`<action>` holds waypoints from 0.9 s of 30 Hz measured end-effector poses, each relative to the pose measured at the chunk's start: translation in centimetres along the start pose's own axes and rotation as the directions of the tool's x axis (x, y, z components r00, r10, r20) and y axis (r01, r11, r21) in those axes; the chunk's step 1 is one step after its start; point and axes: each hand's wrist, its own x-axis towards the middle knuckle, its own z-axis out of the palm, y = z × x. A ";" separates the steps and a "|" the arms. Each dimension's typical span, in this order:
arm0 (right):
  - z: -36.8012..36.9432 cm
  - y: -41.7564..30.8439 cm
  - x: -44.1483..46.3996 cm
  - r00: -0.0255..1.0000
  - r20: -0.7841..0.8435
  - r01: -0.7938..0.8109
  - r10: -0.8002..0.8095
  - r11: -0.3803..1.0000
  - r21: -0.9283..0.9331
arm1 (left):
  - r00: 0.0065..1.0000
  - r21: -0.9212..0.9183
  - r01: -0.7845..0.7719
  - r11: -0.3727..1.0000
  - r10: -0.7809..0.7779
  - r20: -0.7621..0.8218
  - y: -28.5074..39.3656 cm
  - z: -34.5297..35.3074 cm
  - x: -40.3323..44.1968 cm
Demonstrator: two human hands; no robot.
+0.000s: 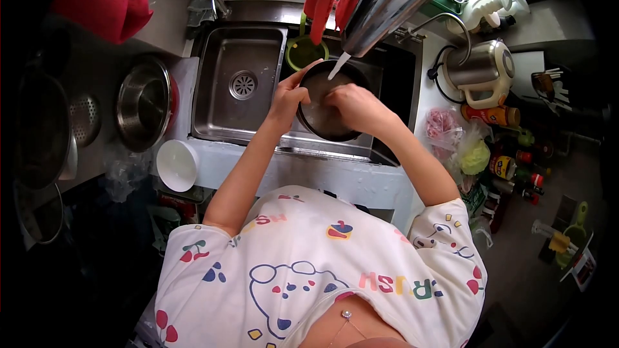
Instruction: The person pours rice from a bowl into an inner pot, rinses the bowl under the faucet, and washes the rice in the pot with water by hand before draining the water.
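Note:
A dark round pot with cloudy liquid in it is held over the right part of the steel sink. My left hand grips its left rim, thumb on the inner side. Inside the pot is my right hand, its fingers curled down near the liquid; whether they hold anything is hidden. From the large metal faucet above, a stream of water runs into the pot. A green-rimmed container sits just behind the pot.
Red rubber gloves hang behind the sink. A white bowl and a steel basin stand to the left. On the right are a kettle, bagged vegetables and several bottles and jars.

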 end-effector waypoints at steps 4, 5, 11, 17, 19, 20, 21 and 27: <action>1.1 0.2 0.8 0.966 -0.214 0.168 -0.145 0.981 0.093 | 0.999 0.082 0.046 0.996 -0.046 -0.006 -0.2 0.2 -0.2; 0.5 -0.4 0.5 0.968 -0.134 0.229 -0.212 0.965 0.128 | 0.999 0.048 0.042 0.998 -0.042 -0.014 -0.1 0.3 -0.3; -1.0 0.7 0.0 0.954 -0.241 -0.129 0.178 0.970 0.208 | 0.998 0.046 -0.048 0.998 0.049 -0.030 0.2 0.3 -0.5; 1.1 3.0 3.6 0.935 0.059 -0.315 0.350 0.740 0.595 | 0.998 -0.020 -0.035 0.999 0.034 -0.047 0.1 1.1 -0.5; 0.7 2.2 3.7 0.913 0.179 -0.369 0.366 0.556 0.745 | 0.999 0.011 -0.010 1.000 0.011 -0.044 -0.4 0.7 -0.5; 0.6 1.9 3.7 0.902 0.227 -0.393 0.368 0.478 0.786 | 0.999 0.025 0.003 1.000 -0.002 -0.042 -0.5 0.5 -0.5; 0.6 1.7 3.6 0.890 0.275 -0.415 0.363 0.397 0.819 | 1.000 0.047 0.004 0.999 -0.003 -0.031 -0.5 0.4 -0.5; 1.5 1.6 2.4 0.961 0.100 -0.237 0.259 0.573 0.784 | 1.000 0.058 0.004 0.998 -0.003 -0.023 -0.2 0.0 -0.4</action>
